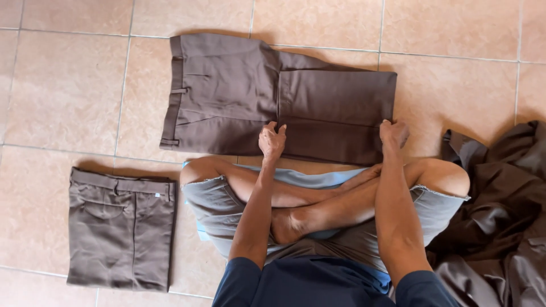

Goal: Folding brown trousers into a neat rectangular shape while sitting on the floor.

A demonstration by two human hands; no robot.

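Note:
A pair of brown trousers (239,96) lies flat on the tiled floor in front of me, waistband to the left, with the legs folded back over the seat. My left hand (272,140) pinches the near left corner of the folded leg part. My right hand (393,134) grips the near right corner of the same fold. I sit cross-legged, bare knees just below the trousers.
A folded pair of brown trousers (120,228) rests on the floor at my left. A heap of unfolded brown garments (495,216) lies at my right. Beige floor tiles (62,91) surround everything.

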